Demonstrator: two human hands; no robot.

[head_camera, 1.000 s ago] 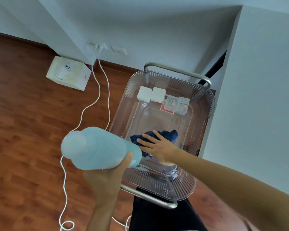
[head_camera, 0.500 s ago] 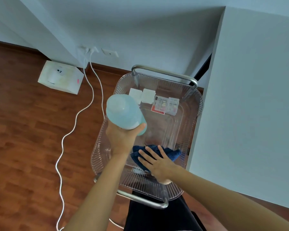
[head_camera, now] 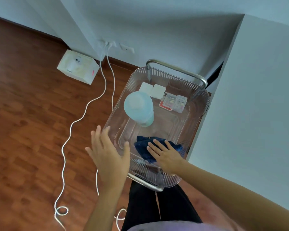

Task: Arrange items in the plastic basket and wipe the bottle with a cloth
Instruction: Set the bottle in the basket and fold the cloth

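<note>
**Bottle stands in the basket, one hand lies on the cloth**

A clear plastic basket with ribbed walls and two silver metal handles sits in front of the person. What it sits on is hidden under it.

A pale blue plastic bottle stands up in the left part of the basket. We look down on its round top. No hand touches it.

The left hand floats just outside the left wall of the basket, near the bottle but apart from it. Its grip is wide open, with the fingers spread, and it holds nothing. It looks a bit blurry.

The right hand lies flat on a dark blue crumpled cloth at the near end of the basket floor. The fingers are stretched out on top of the cloth, not curled around it, so this grip is open too.

At the far end of the basket lie two small white square boxes, side by side. Just right of them is a small clear case with little coloured things inside, and a red edge peeks out below it. Any writing there is too small to read.

On the brown wooden floor by the wall stands a white box with a small red mark. Its label is too blurry to read. Two white cables run from the wall plugs across the floor.
</note>
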